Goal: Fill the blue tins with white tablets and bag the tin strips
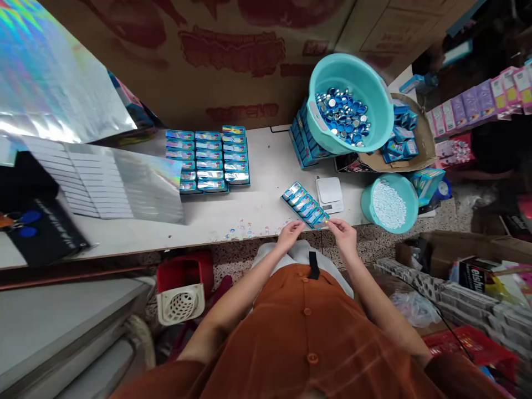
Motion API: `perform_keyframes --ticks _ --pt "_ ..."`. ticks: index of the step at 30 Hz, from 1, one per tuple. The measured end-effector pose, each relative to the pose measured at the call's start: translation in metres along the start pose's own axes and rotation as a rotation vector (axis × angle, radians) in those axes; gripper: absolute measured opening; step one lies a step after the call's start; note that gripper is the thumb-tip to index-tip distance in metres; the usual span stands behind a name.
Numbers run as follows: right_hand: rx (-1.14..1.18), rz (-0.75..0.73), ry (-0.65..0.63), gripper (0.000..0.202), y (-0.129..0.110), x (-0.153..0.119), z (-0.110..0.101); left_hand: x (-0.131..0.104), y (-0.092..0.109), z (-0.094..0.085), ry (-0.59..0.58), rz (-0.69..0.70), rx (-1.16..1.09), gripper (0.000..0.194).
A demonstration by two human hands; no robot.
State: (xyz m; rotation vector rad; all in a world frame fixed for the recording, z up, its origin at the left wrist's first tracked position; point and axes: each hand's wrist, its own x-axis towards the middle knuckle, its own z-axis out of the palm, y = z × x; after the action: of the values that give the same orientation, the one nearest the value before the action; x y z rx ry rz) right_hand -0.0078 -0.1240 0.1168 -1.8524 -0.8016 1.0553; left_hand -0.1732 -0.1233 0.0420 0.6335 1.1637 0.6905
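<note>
Presently, the row of small blue packs (305,204) lies at a slant on the white table (266,177), close to its near edge and just to the near left of the digital scale (330,191). The left hand (290,235) is at the near edge of the row, fingers bunched and fingertips meeting the packs; whether they pinch cannot be determined. The right hand (344,237) is at the row's near right end, thumb and fingers drawn together; what lies between the tips is too small to verify.

To the left stand three columns of blue packs (209,160), side by side, with shiny tops. Farther left, a silvery sheet (147,183) lies on the table. Beyond the scale, a large turquoise basin (380,105) contains loose blue and silver round pieces (343,116); stacked blue boxes (303,138) show beside and beneath it. An open carton (424,130) to its right contains further blue boxes (401,136). Right of the scale, a smaller turquoise tub (411,202) holds small white pieces (389,205).
</note>
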Motion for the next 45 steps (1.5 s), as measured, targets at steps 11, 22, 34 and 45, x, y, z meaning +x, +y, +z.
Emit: perform_keyframes --ticks 11,22,34,45 --pt "0.111 0.140 -0.193 0.029 0.047 0.041 -0.036 -0.003 -0.032 0.071 0.107 -0.139 -0.369 0.041" --pt "-0.081 -0.049 -0.264 0.023 0.095 0.094 -0.051 0.029 -0.068 0.111 0.538 0.038 -0.232 0.023" --pt "-0.075 0.046 -0.270 0.029 0.123 0.112 -0.041 0.042 -0.081 0.119 0.708 0.070 -0.169 0.017" --pt "-0.127 0.012 -0.284 0.027 0.124 0.114 -0.040 0.042 -0.082 0.117 0.705 0.047 -0.127 0.020"
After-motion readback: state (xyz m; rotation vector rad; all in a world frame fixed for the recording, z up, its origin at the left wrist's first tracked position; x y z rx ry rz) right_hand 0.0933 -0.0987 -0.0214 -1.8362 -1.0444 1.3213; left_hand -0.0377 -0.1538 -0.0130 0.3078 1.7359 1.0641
